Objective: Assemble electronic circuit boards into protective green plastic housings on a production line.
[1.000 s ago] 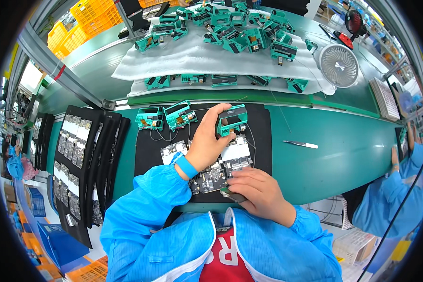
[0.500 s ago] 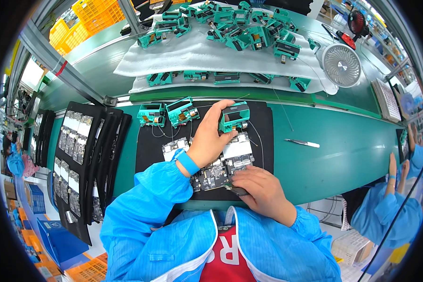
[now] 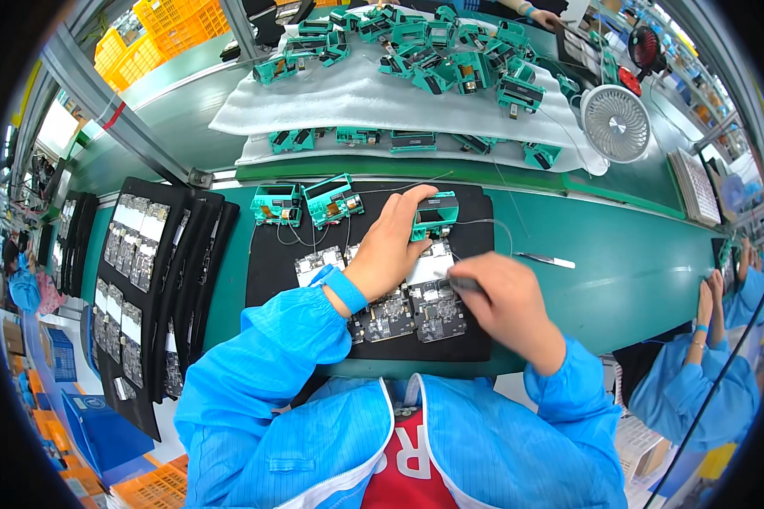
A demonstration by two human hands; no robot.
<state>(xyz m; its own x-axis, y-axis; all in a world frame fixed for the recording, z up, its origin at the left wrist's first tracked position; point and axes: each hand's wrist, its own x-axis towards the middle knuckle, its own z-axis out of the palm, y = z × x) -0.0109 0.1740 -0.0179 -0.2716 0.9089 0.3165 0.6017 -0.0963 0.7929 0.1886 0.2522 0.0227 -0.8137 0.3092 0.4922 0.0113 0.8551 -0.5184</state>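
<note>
My left hand (image 3: 380, 254) grips a green plastic housing (image 3: 435, 215) by its left side, at the upper right of a black mat (image 3: 267, 280). A thin wire trails from the housing to the right. Closed around a dark, short object, partly hidden by the fingers, my right hand (image 3: 514, 301) hovers over the mat's right edge, slightly blurred; the object's kind cannot be made out. Circuit boards (image 3: 440, 310) with black and white faces lie below the housing. Two more green housings (image 3: 333, 200) with wires rest at the mat's upper left.
Black trays of circuit boards (image 3: 132, 246) stand on the left. Tweezers (image 3: 545, 260) lie on the green table to the right. Many green housings (image 3: 471, 72) cover white foam (image 3: 314, 110) at the back, near a white fan (image 3: 615, 123). Other people's hands (image 3: 706, 305) show at right.
My right hand has risen from the lower boards up and to the right, carrying the dark object. The housing in my left hand has shifted slightly right. Another person's hand has appeared at the back.
</note>
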